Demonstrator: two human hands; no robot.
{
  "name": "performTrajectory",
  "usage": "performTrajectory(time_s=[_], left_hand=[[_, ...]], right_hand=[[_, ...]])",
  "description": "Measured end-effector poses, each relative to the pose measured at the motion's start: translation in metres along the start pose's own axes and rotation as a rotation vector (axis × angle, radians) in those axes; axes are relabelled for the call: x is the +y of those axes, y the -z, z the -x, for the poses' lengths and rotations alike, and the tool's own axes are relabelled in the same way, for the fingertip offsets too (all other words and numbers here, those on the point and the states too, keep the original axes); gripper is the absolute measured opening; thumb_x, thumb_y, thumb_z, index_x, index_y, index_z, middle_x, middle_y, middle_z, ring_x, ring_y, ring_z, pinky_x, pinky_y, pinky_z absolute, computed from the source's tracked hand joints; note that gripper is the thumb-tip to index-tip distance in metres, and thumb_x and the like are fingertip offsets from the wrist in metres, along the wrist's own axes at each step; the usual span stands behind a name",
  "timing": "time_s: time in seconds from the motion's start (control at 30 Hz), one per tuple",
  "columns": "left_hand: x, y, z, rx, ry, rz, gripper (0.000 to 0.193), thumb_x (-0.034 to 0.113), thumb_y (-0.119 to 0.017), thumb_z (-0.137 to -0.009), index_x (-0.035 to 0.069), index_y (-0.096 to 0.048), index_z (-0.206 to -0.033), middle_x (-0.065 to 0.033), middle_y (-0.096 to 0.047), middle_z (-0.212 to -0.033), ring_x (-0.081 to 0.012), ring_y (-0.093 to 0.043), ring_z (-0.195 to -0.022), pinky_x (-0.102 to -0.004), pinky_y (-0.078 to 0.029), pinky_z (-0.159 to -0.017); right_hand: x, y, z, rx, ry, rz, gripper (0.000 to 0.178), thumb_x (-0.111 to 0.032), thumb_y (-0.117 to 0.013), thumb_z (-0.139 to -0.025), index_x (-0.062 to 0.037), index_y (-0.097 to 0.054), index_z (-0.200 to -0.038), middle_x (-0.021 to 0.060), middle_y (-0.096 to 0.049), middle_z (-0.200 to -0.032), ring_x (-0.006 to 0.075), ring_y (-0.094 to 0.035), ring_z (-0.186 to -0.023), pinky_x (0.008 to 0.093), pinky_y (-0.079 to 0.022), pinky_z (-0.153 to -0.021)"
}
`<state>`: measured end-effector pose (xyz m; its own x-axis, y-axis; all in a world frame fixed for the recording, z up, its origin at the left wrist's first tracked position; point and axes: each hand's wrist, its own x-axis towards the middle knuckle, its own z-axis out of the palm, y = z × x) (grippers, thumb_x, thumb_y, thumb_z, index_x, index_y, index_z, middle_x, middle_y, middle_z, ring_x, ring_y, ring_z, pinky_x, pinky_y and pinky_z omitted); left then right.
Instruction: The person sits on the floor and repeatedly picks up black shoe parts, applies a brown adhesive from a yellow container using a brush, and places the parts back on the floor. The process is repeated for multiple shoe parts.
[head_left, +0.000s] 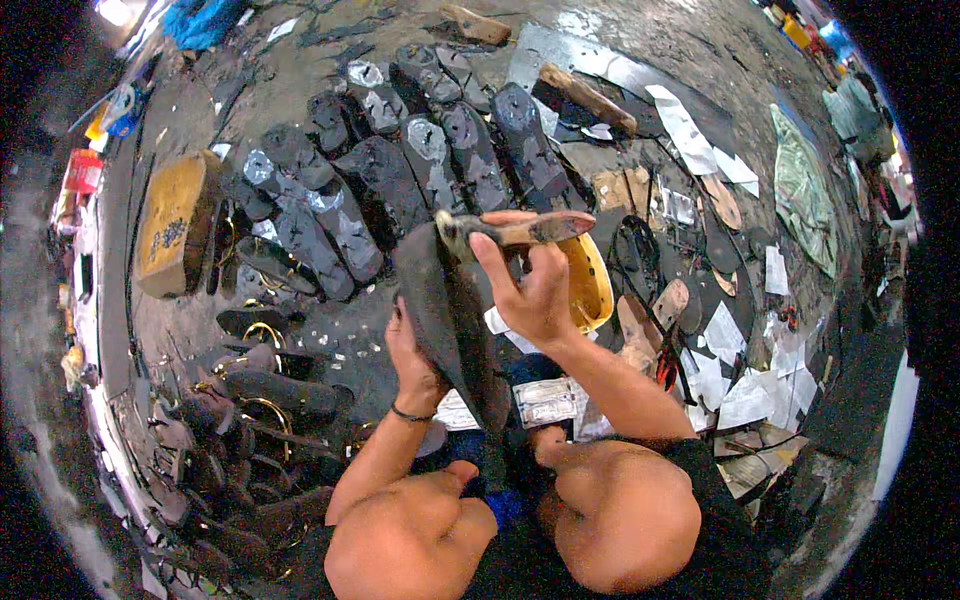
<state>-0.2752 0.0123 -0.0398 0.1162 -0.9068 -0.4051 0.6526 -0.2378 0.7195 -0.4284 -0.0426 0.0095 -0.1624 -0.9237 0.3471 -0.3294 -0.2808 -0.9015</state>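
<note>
My left hand (413, 362) is closed round the edge of a long, dark shoe sole (438, 300), which stands tilted up in front of my knees. My right hand (532, 292) grips a brush (545, 229) with a flat wooden handle, worn and reddish at its end. The pale, fuzzy head of the brush touches the top end of the sole. Behind my right hand sits a yellow plastic container (592, 290), partly hidden by the wrist and fingers. What the container holds cannot be made out.
Several dark soles with grey, shiny patches (430, 150) lie in rows ahead. Dark sandals with gold rings (265, 415) pile up at left, near a yellowish block (178, 225). Paper scraps (748, 398), a wooden-handled tool (590, 97) and a pale green bag (803, 195) lie right.
</note>
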Motion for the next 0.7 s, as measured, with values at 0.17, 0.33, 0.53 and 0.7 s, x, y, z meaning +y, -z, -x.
performTrajectory(time_s=[0.17,0.33,0.53,0.7], left_hand=[[0.017,0.008,-0.012,-0.036,0.072,-0.307,0.048,0.045,-0.046,-0.104,0.003,-0.062,-0.122,-0.0094,-0.070,-0.106,-0.0186,-0.070,-0.085,-0.0338,-0.058,-0.076],[0.004,0.087,0.046,-0.031,0.592,0.004,0.074,0.064,-0.032,-0.100,0.005,-0.047,-0.143,-0.0158,-0.058,-0.136,-0.0299,-0.062,-0.116,-0.0453,-0.052,-0.099],[0.005,0.053,0.038,-0.123,0.611,0.295,0.082,0.071,-0.032,-0.096,0.005,-0.048,-0.141,-0.0147,-0.064,-0.125,-0.0300,-0.067,-0.105,-0.0424,-0.056,-0.094],[0.046,-0.024,-0.009,-0.087,0.275,0.160,0.074,0.067,-0.038,-0.097,0.002,-0.056,-0.129,-0.0138,-0.069,-0.110,-0.0246,-0.070,-0.088,-0.0362,-0.059,-0.075]], right_hand=[[0.002,0.003,0.036,-0.300,-0.829,-0.789,0.026,-0.019,-0.066,-0.096,-0.0041,-0.062,-0.117,0.0033,-0.068,-0.104,0.0123,-0.064,-0.091,0.0282,-0.051,-0.077],[0.025,0.038,0.019,-0.041,-0.970,-1.036,0.023,-0.026,-0.064,-0.097,-0.0072,-0.062,-0.111,0.0034,-0.067,-0.103,0.0145,-0.062,-0.088,0.0305,-0.048,-0.071],[0.011,0.017,0.037,-0.161,-0.962,-0.872,0.022,-0.019,-0.065,-0.096,-0.0050,-0.062,-0.113,0.0033,-0.065,-0.103,0.0127,-0.059,-0.084,0.0293,-0.047,-0.070],[0.008,0.029,0.025,-0.354,-0.307,-0.297,0.020,-0.013,-0.070,-0.091,-0.0030,-0.064,-0.107,0.0004,-0.065,-0.093,0.0082,-0.058,-0.082,0.0257,-0.048,-0.069]])
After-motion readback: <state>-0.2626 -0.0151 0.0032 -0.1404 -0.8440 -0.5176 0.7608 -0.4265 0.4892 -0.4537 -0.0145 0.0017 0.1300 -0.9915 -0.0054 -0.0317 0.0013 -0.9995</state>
